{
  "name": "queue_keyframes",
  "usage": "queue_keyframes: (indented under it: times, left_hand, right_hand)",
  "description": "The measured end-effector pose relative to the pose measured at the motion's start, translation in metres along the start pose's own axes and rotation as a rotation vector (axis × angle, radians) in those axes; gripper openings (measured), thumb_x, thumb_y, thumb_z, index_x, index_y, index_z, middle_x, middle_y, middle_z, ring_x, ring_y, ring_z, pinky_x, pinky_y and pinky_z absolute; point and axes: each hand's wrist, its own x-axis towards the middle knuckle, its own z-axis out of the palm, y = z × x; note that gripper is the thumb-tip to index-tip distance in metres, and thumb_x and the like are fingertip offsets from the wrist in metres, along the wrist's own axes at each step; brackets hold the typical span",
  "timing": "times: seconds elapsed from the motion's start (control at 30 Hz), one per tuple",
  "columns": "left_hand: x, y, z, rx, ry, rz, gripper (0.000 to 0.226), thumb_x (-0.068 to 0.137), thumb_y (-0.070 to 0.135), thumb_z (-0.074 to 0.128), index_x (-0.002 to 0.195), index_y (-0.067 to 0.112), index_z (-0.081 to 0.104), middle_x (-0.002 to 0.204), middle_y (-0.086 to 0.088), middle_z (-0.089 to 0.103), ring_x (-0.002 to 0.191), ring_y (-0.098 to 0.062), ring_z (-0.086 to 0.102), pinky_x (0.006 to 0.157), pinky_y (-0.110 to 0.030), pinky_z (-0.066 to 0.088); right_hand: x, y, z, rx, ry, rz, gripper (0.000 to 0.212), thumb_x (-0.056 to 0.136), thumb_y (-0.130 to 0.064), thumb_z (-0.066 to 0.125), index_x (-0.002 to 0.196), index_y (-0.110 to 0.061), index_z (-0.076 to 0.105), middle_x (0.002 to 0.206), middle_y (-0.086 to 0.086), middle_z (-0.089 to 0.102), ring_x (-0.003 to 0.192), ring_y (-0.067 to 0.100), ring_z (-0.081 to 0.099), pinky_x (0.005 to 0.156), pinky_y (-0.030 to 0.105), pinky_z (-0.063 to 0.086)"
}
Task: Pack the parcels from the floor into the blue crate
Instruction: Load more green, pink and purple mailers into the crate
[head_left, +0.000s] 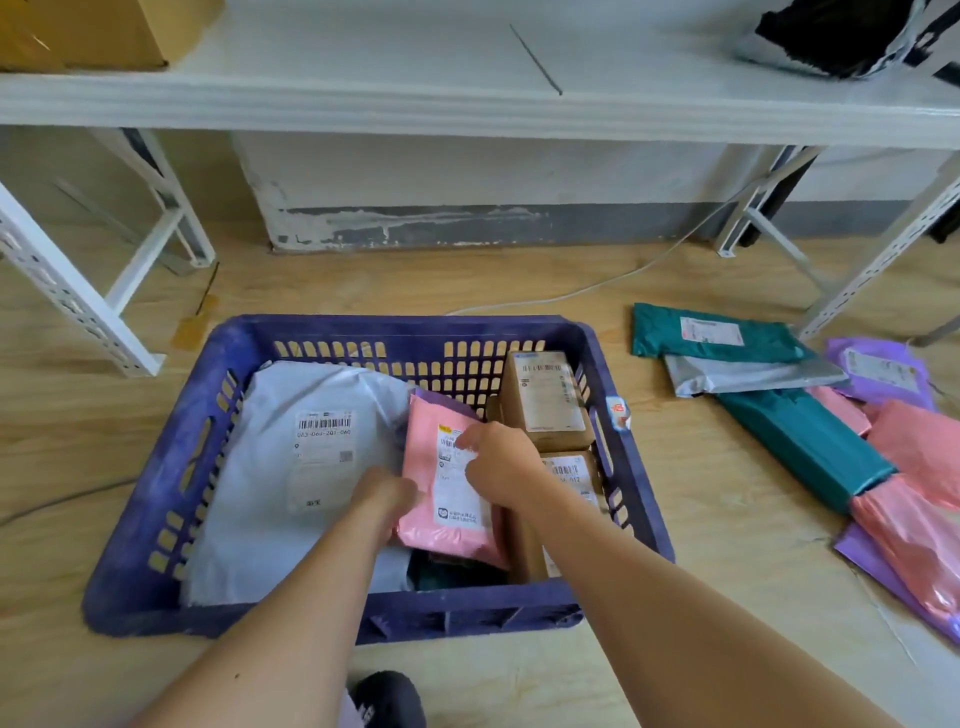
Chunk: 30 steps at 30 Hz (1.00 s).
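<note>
My left hand (387, 493) gripped, my right hand (498, 462) pressed the pink mailer (457, 525); flat in the blue crate (405, 327) seemed best

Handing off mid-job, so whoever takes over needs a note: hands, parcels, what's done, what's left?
Left hand grips the pink parcel by its left edge, inside the blue crate.
Right hand touches its label; grip unclear.
Done: white parcel and two brown boxes in the crate.
Left: settle the pink one, then the floor pile at right.
</note>
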Motion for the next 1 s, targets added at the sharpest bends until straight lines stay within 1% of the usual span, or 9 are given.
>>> queue_keyframes:
  times: [0.1,0.2,0.33,0.43,0.6,0.7,0.8,0.87,1.0]
  left_hand:
    - [0.011,-0.013,0.010,0.193,-0.027,0.037,0.026,0.078,0.005,0.057,0.103,-0.003,0.062,0.109,-0.024,0.065,0.103,-0.037,0.062,0.083,-0.041,0.052]
    - [0.013,-0.021,0.013,0.617,-0.027,0.233,0.028,0.088,0.019,0.047,0.112,0.013,0.060,0.116,-0.009,0.065,0.106,-0.031,0.061,0.088,-0.036,0.050]
    - [0.011,-0.016,0.007,1.008,0.094,0.417,0.031,0.096,0.014,0.036,0.118,0.014,0.058,0.119,-0.006,0.061,0.110,-0.027,0.059,0.086,-0.034,0.046]
    - [0.019,-0.012,0.001,1.065,0.177,0.482,0.032,0.094,0.008,0.039,0.121,0.016,0.054,0.119,-0.007,0.052,0.109,-0.029,0.058,0.083,-0.036,0.048]
    - [0.029,-0.012,0.000,1.213,-0.056,0.481,0.038,0.096,0.010,0.035,0.132,0.009,0.046,0.128,-0.012,0.044,0.120,-0.031,0.048,0.091,-0.038,0.044]
    - [0.028,-0.014,-0.001,1.190,0.014,0.535,0.036,0.095,0.010,0.037,0.128,0.010,0.051,0.128,-0.010,0.047,0.121,-0.028,0.048,0.092,-0.036,0.044]
    - [0.033,-0.016,-0.007,1.099,0.248,0.679,0.032,0.091,0.017,0.043,0.122,0.020,0.052,0.129,-0.005,0.043,0.125,-0.025,0.037,0.095,-0.039,0.038]
    - [0.042,-0.016,-0.014,1.069,0.227,0.625,0.041,0.088,0.022,0.047,0.128,0.027,0.044,0.142,-0.005,0.027,0.137,-0.026,0.019,0.106,-0.048,0.026]
    - [0.051,-0.010,-0.017,1.113,0.118,0.462,0.050,0.084,0.026,0.049,0.133,0.024,0.039,0.147,-0.006,0.016,0.142,-0.028,0.006,0.105,-0.059,0.025]
  right_hand:
    - [0.014,-0.002,0.019,-0.036,-0.049,0.027,0.044,0.090,-0.005,0.044,0.133,-0.011,0.051,0.137,0.009,0.050,0.126,0.028,0.046,0.102,0.032,0.040]
    - [0.024,-0.002,0.035,-0.067,-0.117,0.059,0.039,0.091,-0.008,0.043,0.129,-0.006,0.052,0.134,0.012,0.053,0.124,0.030,0.048,0.098,0.029,0.039]
    - [0.037,-0.003,0.048,-0.133,-0.188,0.076,0.041,0.096,-0.015,0.038,0.134,-0.003,0.045,0.139,0.013,0.047,0.126,0.028,0.047,0.098,0.029,0.039]
    - [0.046,-0.004,0.053,-0.153,-0.226,0.058,0.045,0.095,-0.012,0.037,0.141,-0.008,0.038,0.144,0.012,0.042,0.130,0.028,0.043,0.102,0.032,0.037]
    - [0.057,-0.007,0.064,-0.215,-0.322,0.029,0.045,0.093,-0.008,0.037,0.137,-0.012,0.041,0.140,0.012,0.046,0.124,0.031,0.048,0.094,0.035,0.042]
    - [0.062,-0.009,0.079,-0.187,-0.336,0.068,0.041,0.093,-0.012,0.039,0.133,-0.010,0.043,0.136,0.014,0.047,0.125,0.033,0.045,0.097,0.037,0.042]
    - [0.063,-0.006,0.078,-0.161,-0.254,0.096,0.054,0.095,-0.016,0.039,0.146,-0.022,0.021,0.150,0.022,0.020,0.128,0.041,0.040,0.098,0.043,0.041]
    - [0.060,-0.007,0.071,-0.187,-0.283,0.115,0.071,0.093,-0.010,0.039,0.149,-0.032,0.002,0.153,0.026,0.002,0.134,0.044,0.032,0.100,0.046,0.040]
    - [0.074,-0.008,0.086,-0.224,-0.423,0.087,0.064,0.089,-0.007,0.043,0.145,-0.024,0.015,0.147,0.024,0.025,0.130,0.039,0.037,0.102,0.047,0.040]
